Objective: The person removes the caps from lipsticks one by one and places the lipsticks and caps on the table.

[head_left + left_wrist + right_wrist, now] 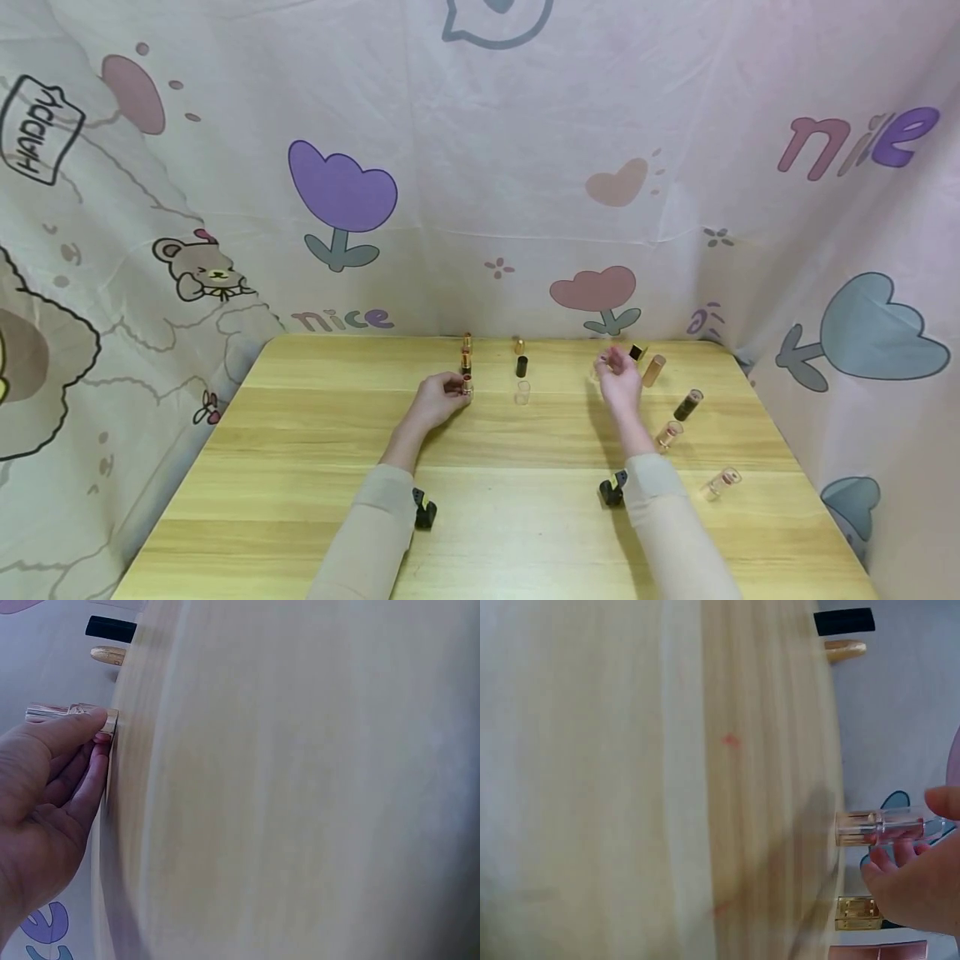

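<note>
My left hand [437, 400] pinches an uncapped lipstick [467, 385] near its base, thumb on one side and fingers on the other. The left wrist view shows its shiny gold base [111, 721] against the tabletop. Behind it stand two more lipsticks [466, 360] in a row. At the back right, my right hand [621, 385] holds a lipstick with a clear cap [900, 826] between thumb and fingers. Its gold base appears to be on the table. Beside that hand are a black and gold lipstick [637, 352] and a rose-gold tube [654, 371].
Between the hands stand a gold bullet-shaped piece [519, 346], a black cap [522, 367] and a clear cap [522, 392]. Along the right side stand a dark tube [687, 406] and two clear-capped lipsticks [669, 436]. A printed cloth [480, 275] hangs behind the wooden table [300, 500].
</note>
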A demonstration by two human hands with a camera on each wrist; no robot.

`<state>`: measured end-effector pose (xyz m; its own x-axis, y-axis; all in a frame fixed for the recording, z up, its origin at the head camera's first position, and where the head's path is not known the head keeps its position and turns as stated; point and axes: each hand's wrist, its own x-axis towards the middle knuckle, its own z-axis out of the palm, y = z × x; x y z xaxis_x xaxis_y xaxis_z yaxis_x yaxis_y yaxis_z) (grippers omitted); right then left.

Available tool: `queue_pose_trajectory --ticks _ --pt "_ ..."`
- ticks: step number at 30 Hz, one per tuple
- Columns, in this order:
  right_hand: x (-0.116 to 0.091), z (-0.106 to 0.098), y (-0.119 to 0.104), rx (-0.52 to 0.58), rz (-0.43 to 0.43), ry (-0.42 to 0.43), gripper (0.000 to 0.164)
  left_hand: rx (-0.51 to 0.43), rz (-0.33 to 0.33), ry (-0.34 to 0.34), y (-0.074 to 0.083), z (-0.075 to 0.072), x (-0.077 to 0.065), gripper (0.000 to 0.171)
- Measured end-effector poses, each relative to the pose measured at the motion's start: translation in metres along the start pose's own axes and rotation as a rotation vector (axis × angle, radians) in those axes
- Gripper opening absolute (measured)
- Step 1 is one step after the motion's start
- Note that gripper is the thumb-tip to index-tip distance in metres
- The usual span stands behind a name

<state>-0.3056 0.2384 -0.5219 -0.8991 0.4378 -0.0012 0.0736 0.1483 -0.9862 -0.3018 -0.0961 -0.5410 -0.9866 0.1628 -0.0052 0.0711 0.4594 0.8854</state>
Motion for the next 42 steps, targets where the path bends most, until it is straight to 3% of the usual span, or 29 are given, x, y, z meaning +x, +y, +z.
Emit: queue_pose_trajectory --ticks 7,19,31,42 --pt "0.002 -0.002 0.003 -0.099 0.042 -0.088 0.052 -0.016 -0.033 -0.029 -0.001 0.0 -0.001 0.037" --pt "0.0 -0.002 0.004 -0.111 0.011 -0.076 0.043 -0.032 -0.047 -0.045 0.005 0.001 -0.011 0.058" --pt "-0.005 -0.001 0.005 -0.087 0.007 -0.071 0.041 -0.141 -0.009 0.089 0.012 0.01 -0.019 0.075" --pt "-0.016 0.001 -0.001 -0.079 0.011 -0.067 0.044 -0.149 0.104 0.253 0.038 0.01 -0.021 0.072"
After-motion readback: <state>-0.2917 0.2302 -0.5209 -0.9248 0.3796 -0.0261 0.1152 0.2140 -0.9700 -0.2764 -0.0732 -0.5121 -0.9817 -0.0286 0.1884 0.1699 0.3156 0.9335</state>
